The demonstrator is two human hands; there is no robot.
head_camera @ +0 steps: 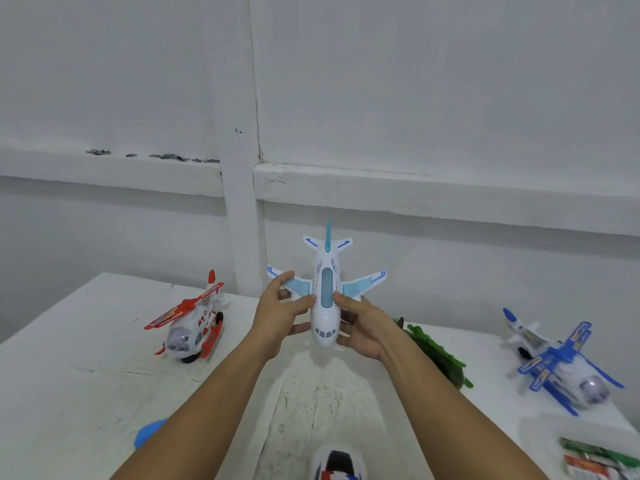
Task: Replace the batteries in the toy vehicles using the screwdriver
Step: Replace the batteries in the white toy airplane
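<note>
the toy airplane, white with pale blue wings, is up off the table, held in the middle of my view with its nose toward me and its tail fin toward the wall. it sits upright, belly down, so any battery hatch is hidden from me (i'd guess it is on the underside). my left grip holds the body at the wing root, thumb on top and fingers curled beneath. my right grip holds the other flank the same way. a hand on each side keeps the body level, and i judge it also sets me up to roll it over.

further out, a red helicopter stands on the table to the left. a green toy lies partly behind my right forearm, and a blue helicopter sits at the far right. a toy car pokes in at the bottom edge, and a blue object that i can't identify shows at lower left. the packets at the bottom right may be batteries, but they are too blurred to tell. i can't spot a screwdriver anywhere, so i judge the work on this plane has hardly begun.
</note>
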